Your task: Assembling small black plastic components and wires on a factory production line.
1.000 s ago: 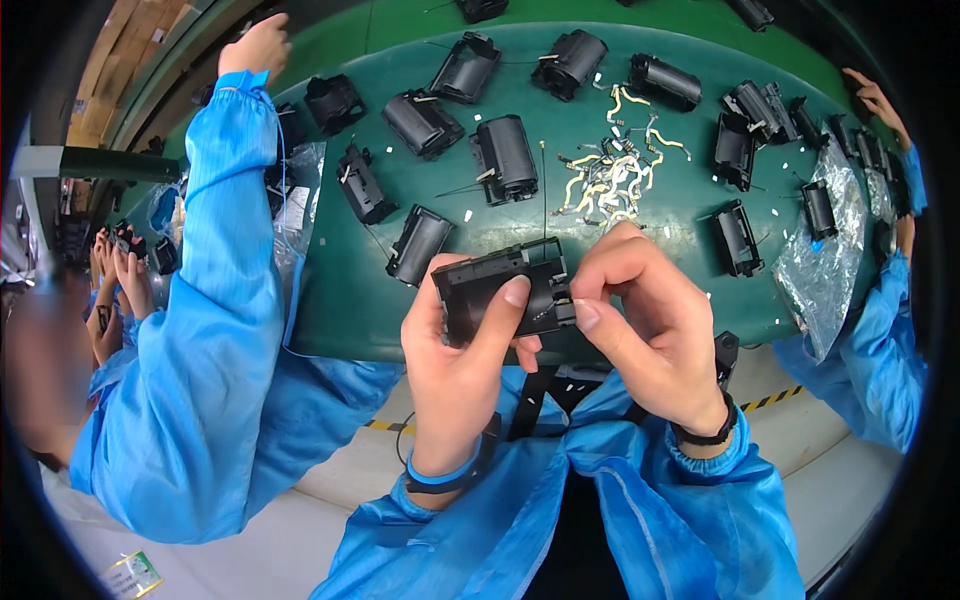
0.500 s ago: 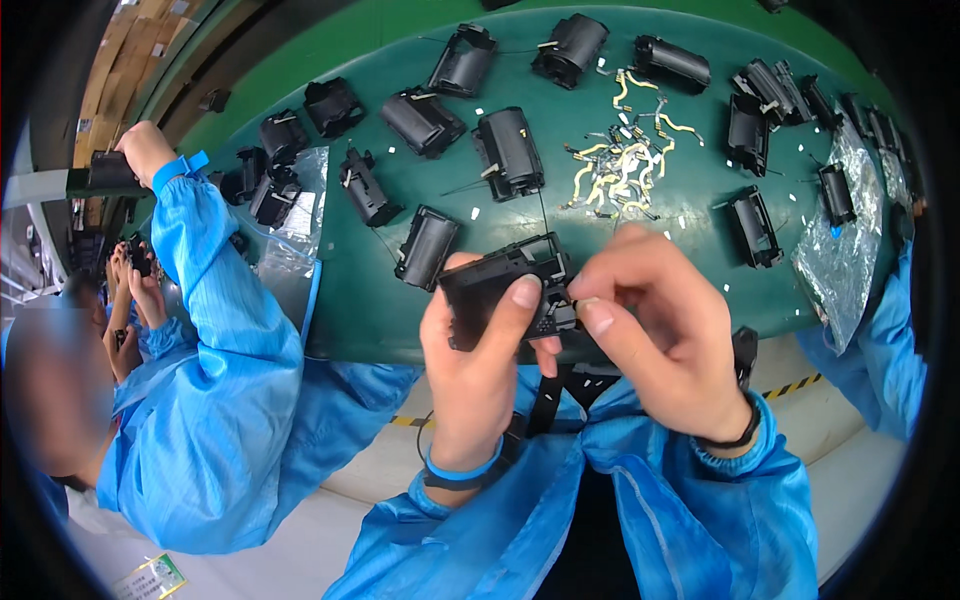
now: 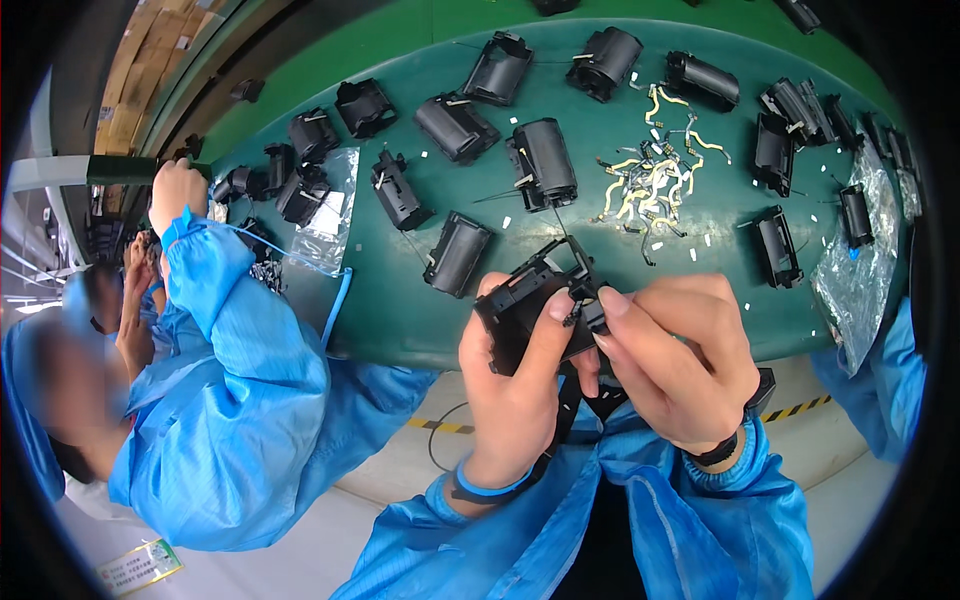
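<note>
Tilted over the table's near edge is a black plastic housing with an open rectangular frame at its upper end. My left hand is closed around it, thumb pressed on its face. The thumb and fingers of my right hand pinch a small black piece at the housing's right end; I cannot tell whether this piece is separate. Beyond my hands, a similar black housing stands on the table, and a heap of yellow-and-white flexible strips lies to its right.
Several more black housings, such as one at the near left and one at the right, are spread over the green table. A clear plastic bag lies at the right edge. On the left, a co-worker's sleeve reaches over the table.
The housing has tilted further, its right end raised. My right fingers have shifted onto the small black piece at that end. The whole view has shifted, and the co-worker's hand sits lower.
</note>
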`<state>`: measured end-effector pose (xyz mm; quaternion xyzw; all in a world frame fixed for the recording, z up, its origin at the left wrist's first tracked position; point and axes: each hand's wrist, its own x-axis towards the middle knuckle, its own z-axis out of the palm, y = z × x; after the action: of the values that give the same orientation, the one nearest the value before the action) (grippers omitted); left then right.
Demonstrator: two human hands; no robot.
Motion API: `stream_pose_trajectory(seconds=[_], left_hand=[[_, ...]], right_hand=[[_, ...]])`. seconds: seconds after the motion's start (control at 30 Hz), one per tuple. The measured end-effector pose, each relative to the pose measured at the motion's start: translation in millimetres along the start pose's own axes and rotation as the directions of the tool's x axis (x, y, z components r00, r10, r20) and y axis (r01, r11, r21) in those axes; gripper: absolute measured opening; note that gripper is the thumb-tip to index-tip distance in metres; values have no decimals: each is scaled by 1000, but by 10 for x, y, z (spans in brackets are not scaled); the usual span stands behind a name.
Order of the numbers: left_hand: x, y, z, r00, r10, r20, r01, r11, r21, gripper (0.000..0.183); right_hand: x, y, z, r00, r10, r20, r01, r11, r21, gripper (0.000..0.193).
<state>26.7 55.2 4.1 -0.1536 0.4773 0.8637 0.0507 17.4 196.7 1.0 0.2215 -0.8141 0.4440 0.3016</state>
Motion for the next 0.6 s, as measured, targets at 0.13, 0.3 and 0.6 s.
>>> stream_pose_trajectory(seconds=[0.13,0.3,0.6], left_hand=[[-2,14,-40,1000,-4,4,4,1000,2,15],[-21,37,-122,992,-103,73,109,991,-83,14],[-17,7,-217,986,-100,135,112,990,-83,14]], right_hand=[[22,16,-50,1000,13,24,-15,998,57,44],[77,10,-121,954,267,137,-300,872,387,21],[97,-75,-148,954,258,156,-295,904,310,30]])
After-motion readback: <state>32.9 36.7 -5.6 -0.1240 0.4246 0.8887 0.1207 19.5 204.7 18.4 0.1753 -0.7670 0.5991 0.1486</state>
